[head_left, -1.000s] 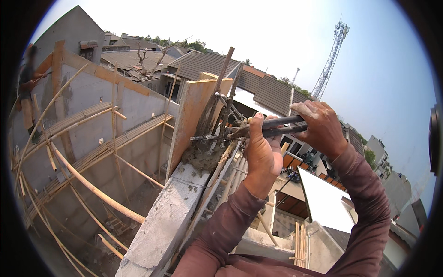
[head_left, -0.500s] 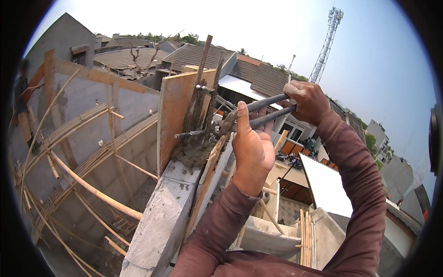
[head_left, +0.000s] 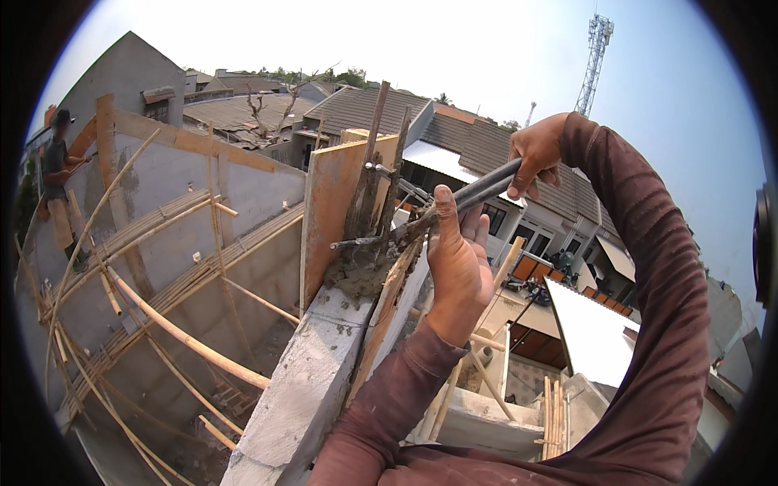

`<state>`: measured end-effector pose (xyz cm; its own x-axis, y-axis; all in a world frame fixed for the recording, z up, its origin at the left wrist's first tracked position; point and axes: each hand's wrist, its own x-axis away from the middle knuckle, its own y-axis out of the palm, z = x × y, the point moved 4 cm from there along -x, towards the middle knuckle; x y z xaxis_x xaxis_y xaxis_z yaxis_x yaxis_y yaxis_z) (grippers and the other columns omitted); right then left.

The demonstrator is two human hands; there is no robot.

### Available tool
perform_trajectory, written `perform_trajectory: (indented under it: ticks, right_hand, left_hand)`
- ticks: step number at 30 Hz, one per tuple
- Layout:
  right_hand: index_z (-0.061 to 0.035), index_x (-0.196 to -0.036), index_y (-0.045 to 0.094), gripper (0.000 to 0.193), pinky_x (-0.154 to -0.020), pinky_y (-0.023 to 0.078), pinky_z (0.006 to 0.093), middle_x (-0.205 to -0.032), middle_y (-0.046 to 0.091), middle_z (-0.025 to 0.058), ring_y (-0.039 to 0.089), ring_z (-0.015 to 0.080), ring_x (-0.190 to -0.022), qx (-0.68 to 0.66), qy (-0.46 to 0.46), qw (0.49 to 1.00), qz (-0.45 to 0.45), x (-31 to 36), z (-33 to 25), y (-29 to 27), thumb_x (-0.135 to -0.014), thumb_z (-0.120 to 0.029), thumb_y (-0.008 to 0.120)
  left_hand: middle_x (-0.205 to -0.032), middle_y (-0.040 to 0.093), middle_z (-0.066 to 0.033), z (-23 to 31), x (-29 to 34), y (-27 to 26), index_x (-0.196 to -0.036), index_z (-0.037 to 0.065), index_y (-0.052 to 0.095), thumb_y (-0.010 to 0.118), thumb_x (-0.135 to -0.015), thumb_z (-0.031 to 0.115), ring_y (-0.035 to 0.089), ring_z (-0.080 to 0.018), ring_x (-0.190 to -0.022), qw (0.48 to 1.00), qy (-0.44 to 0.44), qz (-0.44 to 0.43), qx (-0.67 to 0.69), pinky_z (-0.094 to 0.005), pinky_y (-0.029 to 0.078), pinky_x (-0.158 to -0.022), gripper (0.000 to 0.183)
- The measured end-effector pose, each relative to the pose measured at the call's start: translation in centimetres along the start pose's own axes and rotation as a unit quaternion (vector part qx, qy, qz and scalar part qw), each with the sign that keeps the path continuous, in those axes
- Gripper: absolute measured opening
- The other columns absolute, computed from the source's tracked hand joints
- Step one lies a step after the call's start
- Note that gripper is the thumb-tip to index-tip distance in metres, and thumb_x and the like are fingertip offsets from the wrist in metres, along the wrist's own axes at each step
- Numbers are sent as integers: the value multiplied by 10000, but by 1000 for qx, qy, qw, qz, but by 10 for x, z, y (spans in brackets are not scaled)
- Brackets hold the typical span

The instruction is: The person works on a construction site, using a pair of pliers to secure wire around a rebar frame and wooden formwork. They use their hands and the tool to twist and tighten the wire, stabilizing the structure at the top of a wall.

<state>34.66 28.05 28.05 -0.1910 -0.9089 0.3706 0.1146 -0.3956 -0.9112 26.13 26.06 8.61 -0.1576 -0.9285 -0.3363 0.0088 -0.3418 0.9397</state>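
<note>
At grey block wall's (head_left: 300,356) end: black long-handled metal tool (head_left: 489,188), handles now brought together, jaws likely closed.
Right hand (head_left: 537,158), fingers clasping handles; left hand (head_left: 459,271), fingers half hidden, grip can't tell.

Pale block wall (head_left: 296,381), wet grey mortar (head_left: 355,279) heaped on its far end

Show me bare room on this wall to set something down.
The near stretch of the block wall looks bare, bordered by mortar at its far end, a wooden plank on the right and its own left edge. Around the mortar it is crowded: brown panel, upright bars, dark-handled tool, with the left hand close by.
</note>
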Motion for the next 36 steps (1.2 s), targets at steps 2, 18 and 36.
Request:
perform_trajectory:
  ticks: [2, 18, 36]
  right_hand:
    - [-66, -835, 763, 285, -535, 544, 268, -687, 712, 51, 656, 131, -565, 22, -29, 998, 45, 0, 1, 1, -784, -337, 836]
    - [-102, -1069, 578, 322, -806, 484, 385, -937, 593, 40, 596, 229, -899, 333, -303, 617, 645, -8, 12, 55, -793, -197, 715]
    - [-90, -994, 721, 269, -706, 536, 415, -866, 714, 95, 678, 311, -791, 204, -385, 748, 501, -13, -1, 25, -794, -257, 787]
  left_hand:
    - [-1273, 527, -104, 2, -2, -1, -1344, -43, 422, 711, -865, 568, 522, -218, -1261, 1000, 8, 0, -13, -375, 323, -1159, 829]
    - [-1311, 525, -108, 5, -4, 1, -1338, -21, 452, 630, -864, 683, 463, -210, -1341, 997, -6, 13, -78, -421, 222, -1191, 867]
    - [-1358, 463, -135, 9, 6, 10, -1346, 69, 430, 571, -963, 577, 378, -250, -1376, 1000, -12, 2, -20, -473, 184, -1198, 651]
